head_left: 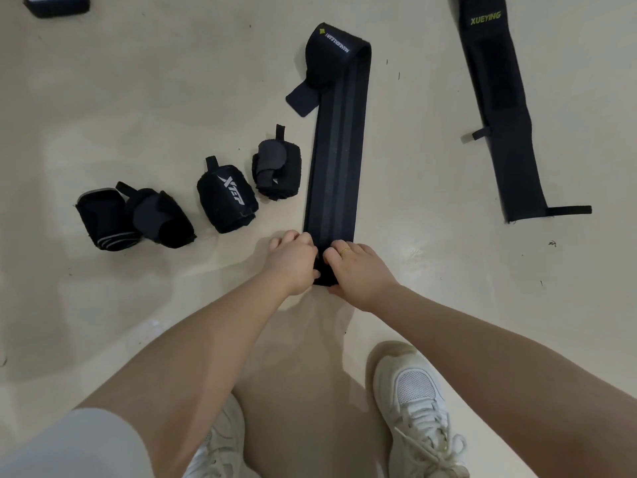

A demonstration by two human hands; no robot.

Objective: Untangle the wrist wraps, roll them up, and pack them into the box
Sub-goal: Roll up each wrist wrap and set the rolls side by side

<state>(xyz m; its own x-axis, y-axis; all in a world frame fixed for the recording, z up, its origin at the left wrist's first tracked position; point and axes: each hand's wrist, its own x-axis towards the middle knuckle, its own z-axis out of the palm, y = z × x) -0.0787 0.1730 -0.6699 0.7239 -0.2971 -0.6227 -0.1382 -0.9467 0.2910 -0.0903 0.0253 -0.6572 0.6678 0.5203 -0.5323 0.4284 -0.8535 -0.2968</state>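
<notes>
A long black elastic wrist wrap [336,160] lies flat on the pale glossy floor [138,98], stretched from near to far, its far end folded over at a black label patch with white lettering. At its near end, both hands curl their fingers over the fabric: the left hand [293,262] grips the left edge and the right hand [358,270], with a gold ring on one finger, grips the right edge, the two hands almost touching over the strap.

Left of the strap sit four rolled black wrist wraps in a loose row: one with a dark grey tab [277,169] just beside the strap, one with white lettering [225,198], then one with a grey flap [160,219] touching another with grey edging [103,219]. Far right, well apart, a second flat black wrap with yellow-green lettering [499,108] lies unrolled. A dark box [57,5] shows at the far left corner. White sneakers [413,401] stand near the bottom.
</notes>
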